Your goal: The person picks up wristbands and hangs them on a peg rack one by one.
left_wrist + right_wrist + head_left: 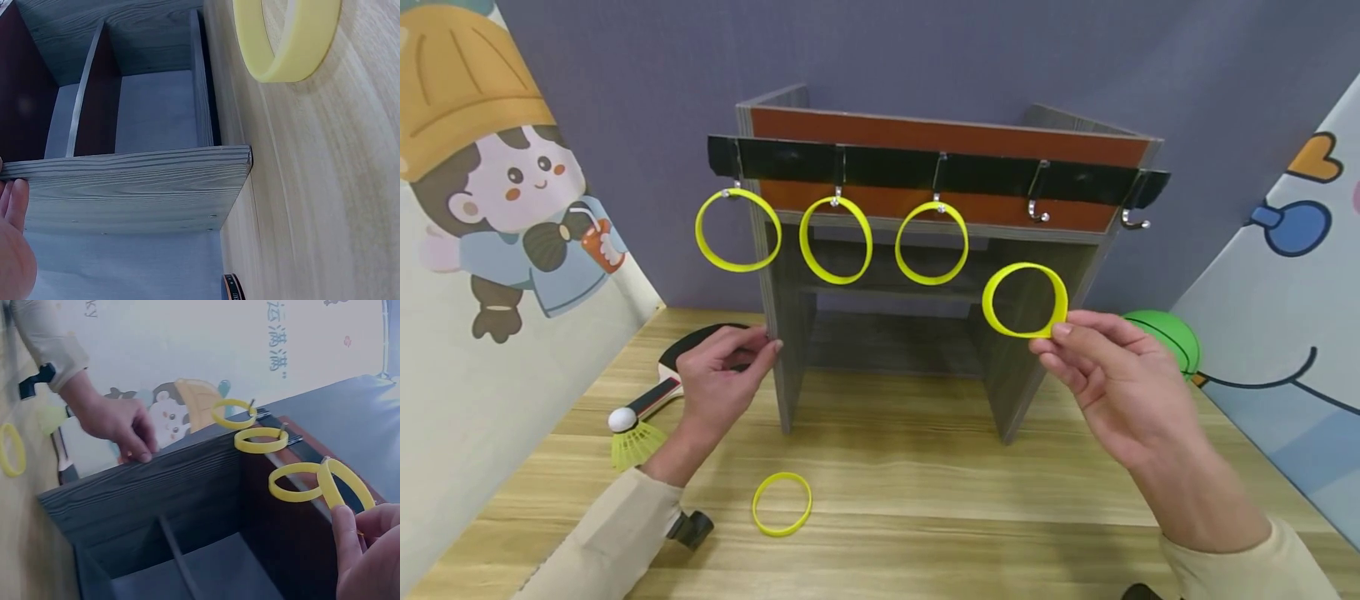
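Observation:
Between thumb and fingers my right hand [1123,379] pinches a yellow ring [987,304] by its lower right edge, below a bare hook [1037,204]. Three more yellow rings hang from hooks on the black strip [887,171]: a left one [698,237], a middle one [803,250] and a right one [898,254]. At the grey wooden shelf's left side panel [786,367], my left hand [718,375] grips the front edge, thumb and fingers on either side. One more yellow ring [755,508] lies on the table in front of the shelf.
Left of the shelf lie a table tennis paddle [653,398] and a yellow shuttlecock [634,446]. A green ball [1172,337] sits behind my right hand. Another bare hook [1133,221] is at the strip's right end. Printed panels flank the wooden table [925,517].

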### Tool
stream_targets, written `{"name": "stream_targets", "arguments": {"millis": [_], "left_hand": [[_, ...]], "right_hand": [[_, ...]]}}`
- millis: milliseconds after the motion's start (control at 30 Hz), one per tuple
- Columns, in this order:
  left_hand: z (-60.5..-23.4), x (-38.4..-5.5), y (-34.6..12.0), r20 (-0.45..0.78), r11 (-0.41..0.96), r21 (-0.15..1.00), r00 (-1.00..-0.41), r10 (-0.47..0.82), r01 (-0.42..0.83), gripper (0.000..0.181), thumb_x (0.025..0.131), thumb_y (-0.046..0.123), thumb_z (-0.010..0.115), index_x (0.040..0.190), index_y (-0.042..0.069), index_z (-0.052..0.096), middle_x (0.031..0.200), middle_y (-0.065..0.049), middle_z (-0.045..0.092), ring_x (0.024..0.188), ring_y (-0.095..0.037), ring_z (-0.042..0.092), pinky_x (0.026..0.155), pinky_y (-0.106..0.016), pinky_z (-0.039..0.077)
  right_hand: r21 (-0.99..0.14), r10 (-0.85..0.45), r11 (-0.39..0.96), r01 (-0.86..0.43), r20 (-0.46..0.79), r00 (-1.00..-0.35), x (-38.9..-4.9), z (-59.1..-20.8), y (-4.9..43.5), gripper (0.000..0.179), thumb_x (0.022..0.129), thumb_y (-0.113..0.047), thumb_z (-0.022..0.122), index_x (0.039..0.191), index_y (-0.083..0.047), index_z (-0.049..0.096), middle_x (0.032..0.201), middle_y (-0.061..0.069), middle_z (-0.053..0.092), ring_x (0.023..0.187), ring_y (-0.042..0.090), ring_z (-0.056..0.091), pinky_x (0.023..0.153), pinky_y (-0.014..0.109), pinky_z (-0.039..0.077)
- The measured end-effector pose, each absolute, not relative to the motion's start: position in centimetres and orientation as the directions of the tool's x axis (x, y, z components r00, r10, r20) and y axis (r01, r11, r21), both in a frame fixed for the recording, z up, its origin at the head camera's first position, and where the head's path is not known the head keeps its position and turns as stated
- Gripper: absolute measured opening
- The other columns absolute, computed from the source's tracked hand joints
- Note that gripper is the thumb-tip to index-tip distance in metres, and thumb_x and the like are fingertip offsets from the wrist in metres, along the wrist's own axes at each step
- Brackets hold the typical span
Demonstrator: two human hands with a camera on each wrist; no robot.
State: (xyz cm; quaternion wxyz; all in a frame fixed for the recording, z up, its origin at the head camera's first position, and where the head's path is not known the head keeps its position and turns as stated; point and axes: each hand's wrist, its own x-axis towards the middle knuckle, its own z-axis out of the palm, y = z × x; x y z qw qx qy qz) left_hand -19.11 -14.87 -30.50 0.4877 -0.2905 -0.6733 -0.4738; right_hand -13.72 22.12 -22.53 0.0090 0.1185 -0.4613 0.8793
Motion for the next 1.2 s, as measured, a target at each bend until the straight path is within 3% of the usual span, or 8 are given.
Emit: {"name": "stream_targets", "arguments": {"millis": [300, 567, 1200], "left_hand": [[-30.6, -19.2, -14.9, 0.936, 0.382, 0.344, -0.343, -0.074, 0.858, 0.021, 0.062, -0.023, 0.074, 0.081, -0.014, 0.068, 0.068, -0.019, 0.063, 0.061, -0.013, 0.062, 0.058, -0.016, 0.053], [-30.7, -19.3, -14.9, 0.937, 0.386, 0.343, -0.342, -0.074, 0.856, 0.021, 0.062, -0.023, 0.074, 0.08, -0.014, 0.069, 0.068, -0.018, 0.063, 0.06, -0.015, 0.062, 0.057, -0.016, 0.053], [-30.6, -19.3, -14.9, 0.939, 0.388, 0.336, -0.337, -0.067, 0.858, 0.021, 0.062, -0.024, 0.074, 0.08, -0.014, 0.068, 0.068, -0.018, 0.063, 0.06, -0.014, 0.062, 0.057, -0.016, 0.053]], "right_hand": [[-0.802, -0.017, -0.579, -0.145, 0.19, -0.982, -14.4, -20.4, 22.3, 0.014, 0.088, 0.007, 0.063, 0.101, 0.004, 0.064, 0.098, 0.02, 0.065, 0.082, 0.031, 0.068, 0.074, 0.031, 0.055], [-0.841, 0.059, -0.517, -0.159, 0.15, -0.987, -15.2, -19.2, 21.9, 0.032, 0.081, -0.002, 0.074, 0.11, 0.0, 0.062, 0.105, 0.016, 0.063, 0.089, 0.028, 0.068, 0.079, 0.029, 0.054], [-0.807, 0.071, -0.572, -0.148, 0.132, -0.989, -16.9, -19.7, 21.2, 0.021, 0.079, 0.001, 0.074, 0.099, 0.0, 0.069, 0.098, 0.015, 0.067, 0.085, 0.028, 0.068, 0.077, 0.032, 0.055]]}}
